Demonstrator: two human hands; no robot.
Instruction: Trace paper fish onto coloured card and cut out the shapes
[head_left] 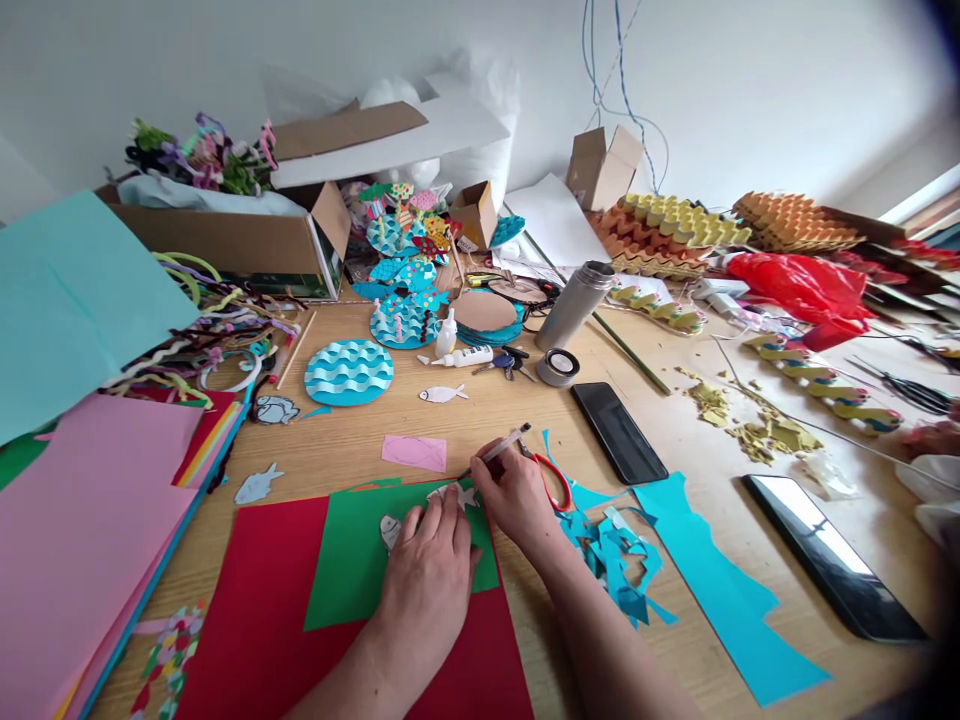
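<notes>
My wooden table (525, 410) is cluttered beneath a white wall (300, 50); my right hand (517, 495) pinches a pencil (499, 452), my left hand (431, 575) presses flat, half hiding a paper fish (390, 530).

1. There is one view only, from a camera worn on the person's head, so no second view shares any part of the scene.
2. It looks forward and down at a wooden table (525, 420), with the green sheet (352, 560) low in the middle of the frame, close to the lens.
3. The person's forearms enter from the bottom edge, just this side of the green sheet.
4. Beyond the green sheet, the view reaches the far table edge and the white wall (750, 80).
5. The picture bends outward at its edges, wide enough to take in the pink paper (82, 520) left of the green sheet and a phone (832, 555) well to its right.
</notes>
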